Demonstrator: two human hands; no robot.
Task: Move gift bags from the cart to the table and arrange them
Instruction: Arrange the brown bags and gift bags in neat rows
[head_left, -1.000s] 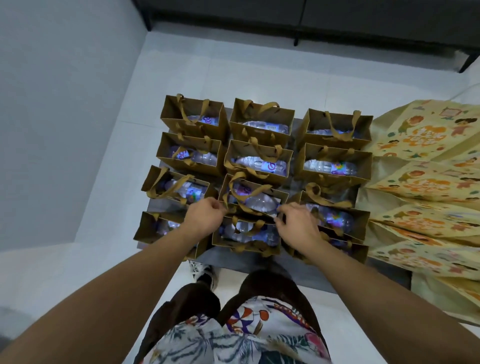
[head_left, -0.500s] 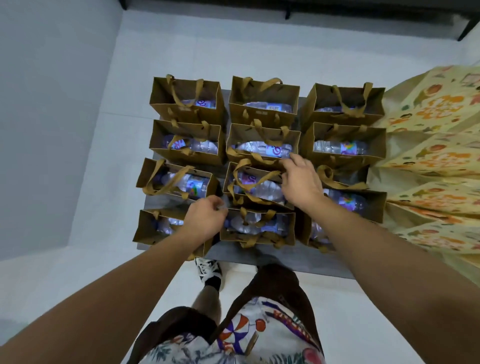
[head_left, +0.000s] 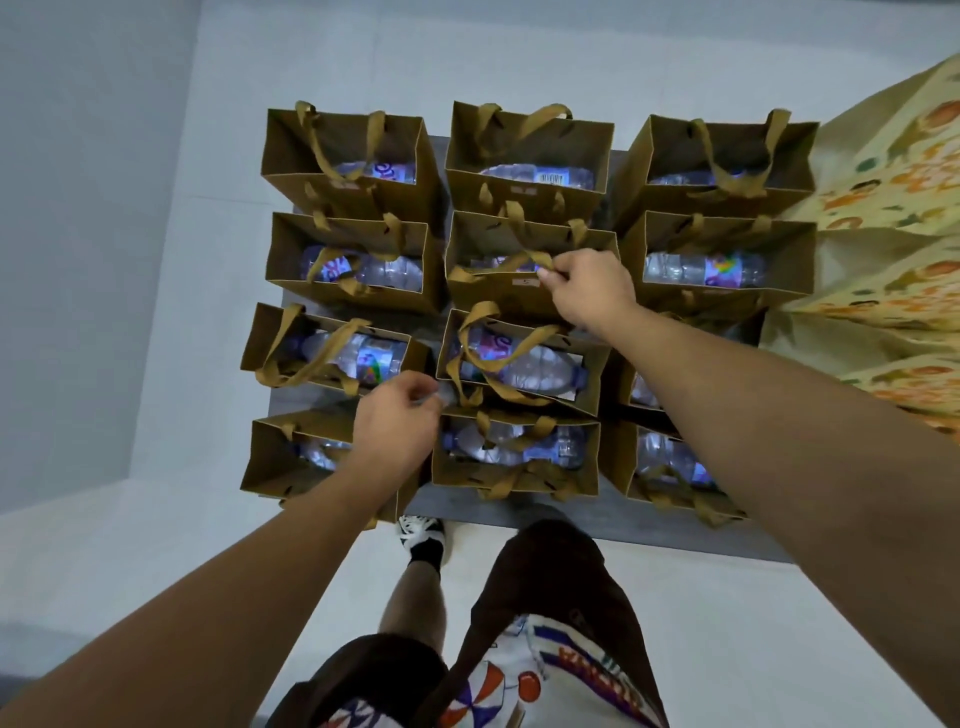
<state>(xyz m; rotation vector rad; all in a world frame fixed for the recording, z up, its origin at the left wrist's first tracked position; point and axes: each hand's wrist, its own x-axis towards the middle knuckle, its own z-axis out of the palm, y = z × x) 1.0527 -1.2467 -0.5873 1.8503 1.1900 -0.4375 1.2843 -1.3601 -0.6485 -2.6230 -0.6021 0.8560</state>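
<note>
Pale floor tiles (head_left: 519, 62) surround the low grey platform (head_left: 613, 522) we stand over, with bare floor beyond it and to our left. Twelve brown gift bags sit on it in three columns of four, packed side by side; only a strip of grey shows along the near edge. To the right, printed yellow bags (head_left: 893, 218) press against the platform and run off the frame.

Our right hand (head_left: 589, 291) reaches across to the second bag from the far end in the middle column (head_left: 519, 244), fingers curled and pinching its near ribbon handle (head_left: 511, 260). Our left hand (head_left: 397, 421) hovers at the gap between the left and middle columns, fingers curled around something small and pale at the corner of the third middle bag (head_left: 519, 358); we cannot tell what it is.

Our right forearm (head_left: 753, 415) hides much of the two near bags in the right column, and our left wrist covers part of the nearest left bag (head_left: 280, 457).
</note>
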